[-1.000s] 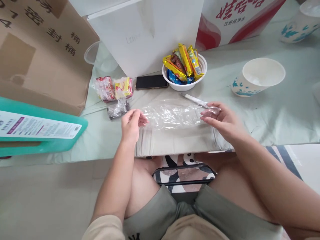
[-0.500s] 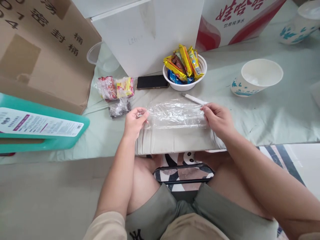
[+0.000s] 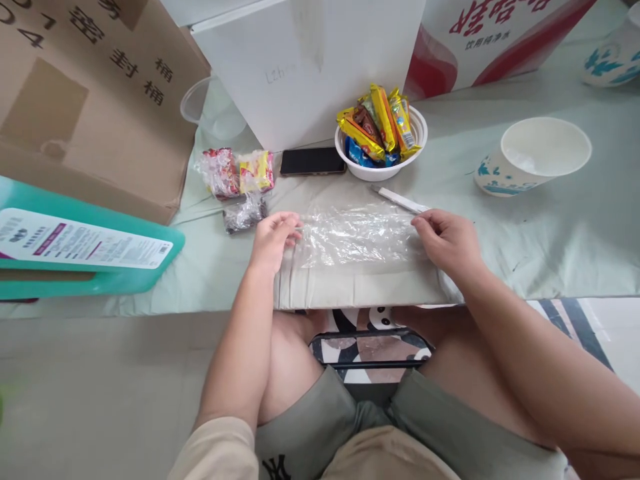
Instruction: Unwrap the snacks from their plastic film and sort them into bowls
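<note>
A crinkled clear plastic bag (image 3: 357, 235) lies flat on a beige cloth (image 3: 350, 287) at the table's near edge. My left hand (image 3: 273, 239) pinches the bag's left end and my right hand (image 3: 447, 241) holds its right end, stretching it between them. A white bowl (image 3: 380, 170) piled with yellow, brown and blue wrapped snack bars (image 3: 377, 127) stands just behind the bag. A thin white pen-like stick (image 3: 400, 199) lies at the bag's far right corner.
A black phone (image 3: 313, 161) lies beside the bowl, and small wrapped candy packets (image 3: 237, 175) sit to its left. A white box (image 3: 310, 60), a cardboard carton (image 3: 85, 100) and a teal lid (image 3: 85, 250) crowd the left and back. A paper cup (image 3: 535, 157) stands at the right.
Both hands closed onto the bag's ends and pulled it flat; the right hand went from open fingers resting on it to a pinch. The view shifted slightly.
</note>
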Tool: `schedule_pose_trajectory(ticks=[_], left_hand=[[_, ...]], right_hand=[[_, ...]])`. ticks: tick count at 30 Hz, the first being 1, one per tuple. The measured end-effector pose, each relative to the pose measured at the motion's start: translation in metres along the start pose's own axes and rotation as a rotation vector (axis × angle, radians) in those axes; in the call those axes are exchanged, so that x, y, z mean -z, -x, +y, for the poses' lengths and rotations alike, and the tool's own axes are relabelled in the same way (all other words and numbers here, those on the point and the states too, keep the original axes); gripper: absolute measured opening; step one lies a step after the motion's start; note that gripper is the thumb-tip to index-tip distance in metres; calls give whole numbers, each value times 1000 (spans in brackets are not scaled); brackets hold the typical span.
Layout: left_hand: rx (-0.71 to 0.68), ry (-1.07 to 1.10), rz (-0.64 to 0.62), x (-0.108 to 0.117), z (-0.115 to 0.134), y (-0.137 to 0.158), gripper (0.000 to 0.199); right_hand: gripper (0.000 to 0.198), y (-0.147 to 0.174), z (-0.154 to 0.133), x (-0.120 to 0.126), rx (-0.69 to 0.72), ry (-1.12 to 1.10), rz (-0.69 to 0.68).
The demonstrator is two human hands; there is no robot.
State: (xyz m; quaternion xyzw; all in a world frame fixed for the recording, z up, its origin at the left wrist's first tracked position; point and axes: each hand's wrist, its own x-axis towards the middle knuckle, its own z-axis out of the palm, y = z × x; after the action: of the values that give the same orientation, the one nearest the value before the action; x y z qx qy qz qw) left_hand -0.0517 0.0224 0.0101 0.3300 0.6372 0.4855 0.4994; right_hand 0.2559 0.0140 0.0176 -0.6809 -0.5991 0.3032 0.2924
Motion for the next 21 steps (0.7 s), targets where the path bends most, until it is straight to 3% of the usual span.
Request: schedule_pose_trajectory(ticks=[3, 12, 17, 21], left_hand=[[-3, -29, -10, -4, 0, -3, 21], [-308, 28, 192, -20, 6, -23, 21], [-154, -162, -134, -16, 7, -22, 35], [-229, -312, -261, -15, 5, -15, 39]], right_hand=[[22, -1, 1, -1, 16, 30, -36], [33, -3, 4, 3, -82, 56, 34], [33, -7, 6, 5, -124, 85, 51], [31, -8, 7, 8, -110, 114, 70]])
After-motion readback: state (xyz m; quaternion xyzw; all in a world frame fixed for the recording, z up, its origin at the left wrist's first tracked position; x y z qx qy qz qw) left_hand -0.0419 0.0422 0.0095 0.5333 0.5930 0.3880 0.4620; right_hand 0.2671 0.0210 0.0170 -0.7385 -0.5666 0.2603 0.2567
